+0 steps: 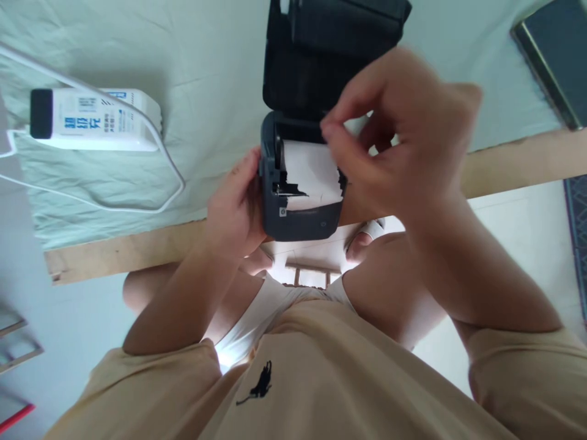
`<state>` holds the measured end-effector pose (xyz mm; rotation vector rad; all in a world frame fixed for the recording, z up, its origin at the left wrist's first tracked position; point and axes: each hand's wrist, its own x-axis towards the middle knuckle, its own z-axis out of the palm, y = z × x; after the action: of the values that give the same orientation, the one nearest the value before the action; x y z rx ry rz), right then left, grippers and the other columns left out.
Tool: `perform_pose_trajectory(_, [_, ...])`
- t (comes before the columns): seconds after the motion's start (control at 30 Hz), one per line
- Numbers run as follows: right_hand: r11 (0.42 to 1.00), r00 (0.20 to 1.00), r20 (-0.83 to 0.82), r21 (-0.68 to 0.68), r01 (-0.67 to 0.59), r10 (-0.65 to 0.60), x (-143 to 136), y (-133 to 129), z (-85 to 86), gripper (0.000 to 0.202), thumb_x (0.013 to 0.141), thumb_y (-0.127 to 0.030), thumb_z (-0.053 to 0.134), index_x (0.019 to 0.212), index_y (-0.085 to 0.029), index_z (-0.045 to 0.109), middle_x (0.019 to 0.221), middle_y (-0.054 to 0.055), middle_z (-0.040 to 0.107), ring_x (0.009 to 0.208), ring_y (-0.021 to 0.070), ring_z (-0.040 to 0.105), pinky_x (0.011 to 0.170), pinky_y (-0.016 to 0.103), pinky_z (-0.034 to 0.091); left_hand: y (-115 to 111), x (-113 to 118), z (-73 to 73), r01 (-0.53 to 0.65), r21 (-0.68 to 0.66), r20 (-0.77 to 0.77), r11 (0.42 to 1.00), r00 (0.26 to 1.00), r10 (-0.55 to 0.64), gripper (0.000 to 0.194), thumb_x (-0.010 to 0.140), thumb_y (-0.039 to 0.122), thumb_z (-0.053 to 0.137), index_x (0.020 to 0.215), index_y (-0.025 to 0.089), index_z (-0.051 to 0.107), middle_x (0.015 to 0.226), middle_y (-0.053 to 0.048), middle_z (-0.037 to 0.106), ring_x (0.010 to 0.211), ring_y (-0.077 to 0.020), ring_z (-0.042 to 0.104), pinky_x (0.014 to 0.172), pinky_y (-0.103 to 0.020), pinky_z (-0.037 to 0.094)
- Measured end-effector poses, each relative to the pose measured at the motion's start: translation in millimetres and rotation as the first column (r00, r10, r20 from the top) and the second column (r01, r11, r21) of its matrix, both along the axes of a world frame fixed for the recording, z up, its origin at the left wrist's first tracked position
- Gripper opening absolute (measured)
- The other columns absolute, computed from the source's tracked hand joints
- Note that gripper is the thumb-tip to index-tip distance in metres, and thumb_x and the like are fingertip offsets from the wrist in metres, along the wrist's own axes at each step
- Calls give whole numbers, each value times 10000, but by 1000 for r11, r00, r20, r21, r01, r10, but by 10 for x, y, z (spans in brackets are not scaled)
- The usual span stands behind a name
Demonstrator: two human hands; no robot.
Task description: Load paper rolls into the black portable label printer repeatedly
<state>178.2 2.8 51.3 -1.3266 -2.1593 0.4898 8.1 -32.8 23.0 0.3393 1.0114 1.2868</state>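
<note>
A small dark grey label printer [300, 226] sits at the front edge of the table, its black lid [298, 73] swung back. Inside lies a white paper roll [312, 171] with a ragged end and black torn-looking patches. My left hand [236, 211] wraps round the printer's left side. Above its right side is my right hand [394, 128], slightly blurred, with thumb and forefinger pinched together near the roll's upper right corner. Whatever is between those fingertips is too small to make out.
On the left lies a white power bank-like box [105, 119] with blue print and a black end, a white cable [169, 159] running across it. A dark flat case [557, 61] rests at the right. The pale green cloth [215, 61] stops at a wooden edge [128, 247].
</note>
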Motion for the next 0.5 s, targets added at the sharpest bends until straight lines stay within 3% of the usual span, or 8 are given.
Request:
perform_pose_trajectory(0.1, [996, 984, 176, 92, -21, 5, -77, -29, 16, 119, 893, -244, 581, 845, -218, 687, 733, 29, 662, 666, 169, 546, 597, 317, 290, -28, -30, 1, 20, 2, -50, 1000, 999, -20, 340, 1018, 196, 482, 786, 116, 717, 731, -27, 734, 685, -133, 715, 640, -226, 578])
perform_pose_trajectory(0.27, [995, 952, 292, -36, -90, 96, -80, 14, 25, 97, 814, -326, 697, 852, -257, 641, 662, -1, 596, 535, 141, 366, 560, 321, 171, -47, -62, -39, 77, -7, -150, 997, 986, -77, 354, 1001, 280, 509, 738, 219, 738, 704, -8, 714, 614, -130, 672, 577, -210, 561])
perform_pose_trajectory(0.37, [988, 970, 205, -111, -109, 131, -40, -16, 79, 172, 780, -327, 734, 915, -282, 637, 642, -16, 581, 508, 139, 368, 531, 322, 181, -45, -66, -39, 151, 6, -161, 989, 976, -148, 347, 987, 292, 492, 775, 225, 758, 710, -21, 725, 594, -151, 669, 530, -235, 555])
perform_pose_trajectory(0.5, [981, 992, -83, -166, -105, 93, 119, -91, 252, 214, 782, -325, 767, 970, -279, 675, 857, -15, 678, 562, 96, 485, 497, 307, 302, -43, -63, -13, 139, -9, -111, 990, 984, -139, 314, 983, 260, 494, 829, 196, 760, 770, -30, 754, 639, -151, 703, 572, -233, 581])
